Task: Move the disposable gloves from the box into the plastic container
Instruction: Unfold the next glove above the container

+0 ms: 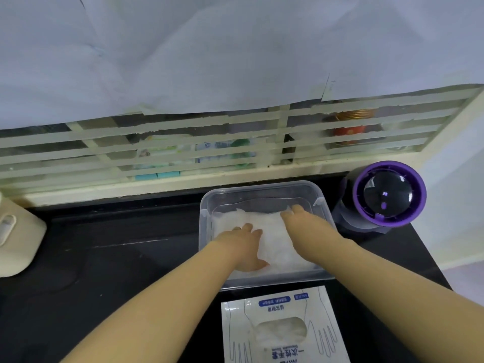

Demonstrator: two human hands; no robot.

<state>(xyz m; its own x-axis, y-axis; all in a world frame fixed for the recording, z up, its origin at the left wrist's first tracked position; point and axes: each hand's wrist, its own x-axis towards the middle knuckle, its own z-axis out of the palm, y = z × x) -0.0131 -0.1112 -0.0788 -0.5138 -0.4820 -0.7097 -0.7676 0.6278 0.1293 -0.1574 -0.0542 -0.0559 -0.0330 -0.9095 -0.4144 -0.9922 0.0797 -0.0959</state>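
1. Lying nearest on the black counter, the glove box sits flat, just in front of the plastic container. White film shows through its oval opening, so the box does not look empty.
2. Both forearms reach over the box into the container, where a stack of disposable gloves lies on the floor.
3. The left hand rests flat on the near left part of the stack, its fingers straight and close together, thumb out to the side.
4. The right hand lies on the far right part. Its fingertips reach the stack's far edge; whether they press flat or pinch that edge I cannot tell.
5. The step looks like settling 1 batch down into the container.
6. Next, both hands need to lift clear without dragging the thin film along, then go to the box opening for more.
7. Farther right stands a purple-rimmed device, beside the container.
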